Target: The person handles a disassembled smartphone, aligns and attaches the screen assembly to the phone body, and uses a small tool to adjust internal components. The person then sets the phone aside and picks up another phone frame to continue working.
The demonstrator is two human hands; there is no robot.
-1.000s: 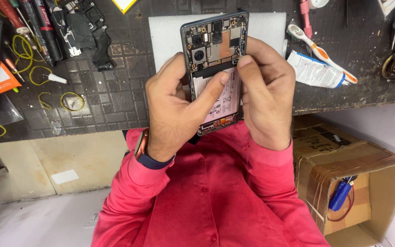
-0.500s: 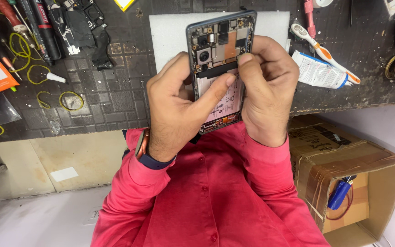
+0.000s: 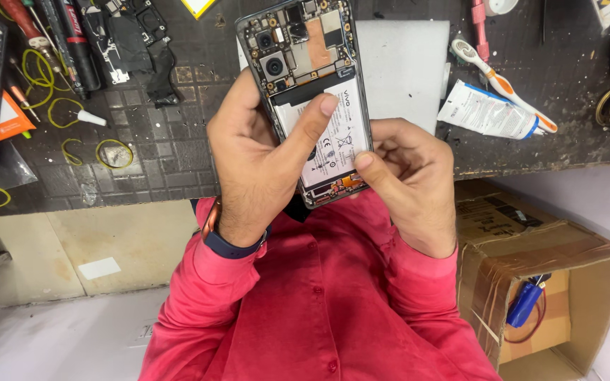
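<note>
The opened phone [image 3: 312, 92], back cover off, circuit board and white battery [image 3: 330, 144] exposed, is held above the dark grid mat [image 3: 142, 141]. The left hand [image 3: 255, 162] grips its left edge, thumb pressed on the battery. The right hand [image 3: 411, 183] clamps the lower right edge. A toothbrush [image 3: 503, 85] and tube [image 3: 485, 113] lie to the right, well apart.

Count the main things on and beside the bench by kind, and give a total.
Opened phone: 1
Toothbrush: 1
White tube: 1
Cardboard box: 1
Yellow rubber bands in clear sight: 4
Total: 8
</note>
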